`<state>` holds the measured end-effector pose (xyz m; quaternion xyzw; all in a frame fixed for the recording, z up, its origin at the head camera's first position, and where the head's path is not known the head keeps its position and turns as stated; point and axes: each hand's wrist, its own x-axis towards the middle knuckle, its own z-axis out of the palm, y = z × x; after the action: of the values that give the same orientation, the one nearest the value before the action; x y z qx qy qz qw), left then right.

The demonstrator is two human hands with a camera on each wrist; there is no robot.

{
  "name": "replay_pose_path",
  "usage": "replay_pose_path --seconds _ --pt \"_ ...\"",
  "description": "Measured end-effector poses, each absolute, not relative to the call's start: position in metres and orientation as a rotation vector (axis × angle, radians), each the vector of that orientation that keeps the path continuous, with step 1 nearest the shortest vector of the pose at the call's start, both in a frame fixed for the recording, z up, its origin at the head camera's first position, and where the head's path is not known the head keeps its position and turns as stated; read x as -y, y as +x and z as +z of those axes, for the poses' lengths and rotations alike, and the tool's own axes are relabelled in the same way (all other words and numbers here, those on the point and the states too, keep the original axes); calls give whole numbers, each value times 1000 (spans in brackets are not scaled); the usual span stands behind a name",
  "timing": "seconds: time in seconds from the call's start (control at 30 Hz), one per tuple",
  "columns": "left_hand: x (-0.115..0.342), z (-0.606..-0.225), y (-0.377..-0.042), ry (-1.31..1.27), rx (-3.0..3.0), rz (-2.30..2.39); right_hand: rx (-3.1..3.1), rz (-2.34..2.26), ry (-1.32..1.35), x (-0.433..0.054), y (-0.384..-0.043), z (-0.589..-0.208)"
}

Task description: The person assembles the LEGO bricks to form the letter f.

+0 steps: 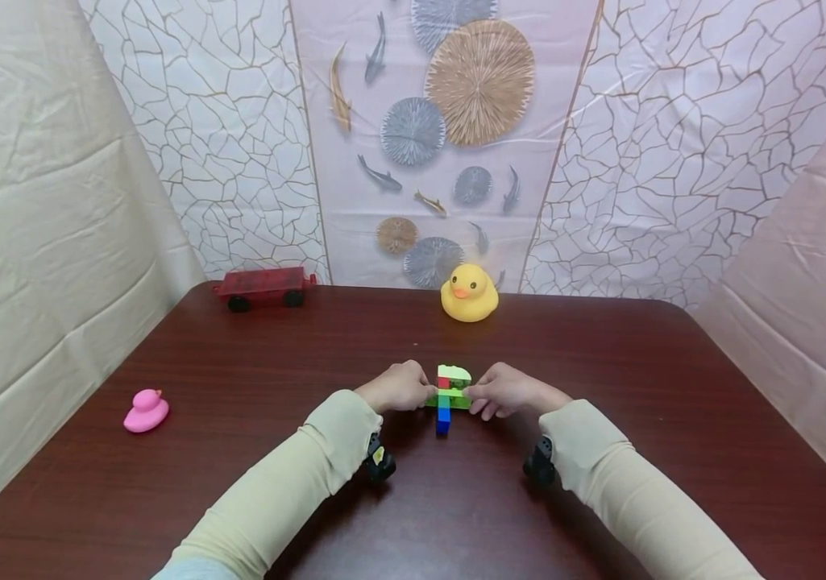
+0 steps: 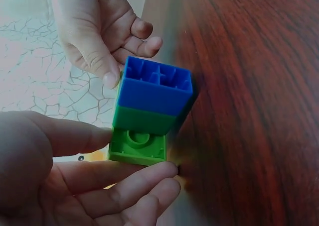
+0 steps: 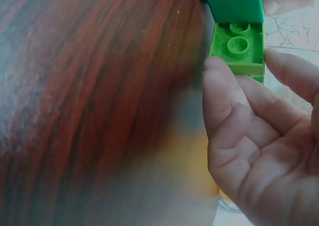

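Between both hands stands a small build of toy building bricks: a blue brick nearest me, a green brick joined to it, a red brick and a pale lime curved brick at the top. Lime green plates stick out crosswise to both sides. My left hand pinches the left end of a lime plate between thumb and fingers. On the other side, my right hand grips the right end of the lime plate, fingertips beneath its hollow underside. The blue brick's open underside faces the left wrist camera.
Behind the bricks a yellow rubber duck sits near the table's back edge. A red toy wagon stands at the back left, and a pink duck at the left. Patterned cloth hangs behind the dark wooden table.
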<state>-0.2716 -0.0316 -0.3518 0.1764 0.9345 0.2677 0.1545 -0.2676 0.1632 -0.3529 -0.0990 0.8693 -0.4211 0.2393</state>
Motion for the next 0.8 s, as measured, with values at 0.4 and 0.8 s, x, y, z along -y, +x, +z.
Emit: replay_pose_path --seconds 0.4,0.8 --pt "31 -354 -272 470 -2760 678 -2460 -1157 -220 -157 -267 -358" --pt "41 -353 -273 494 -2720 736 -2585 -1060 -187 -160 -265 -352"
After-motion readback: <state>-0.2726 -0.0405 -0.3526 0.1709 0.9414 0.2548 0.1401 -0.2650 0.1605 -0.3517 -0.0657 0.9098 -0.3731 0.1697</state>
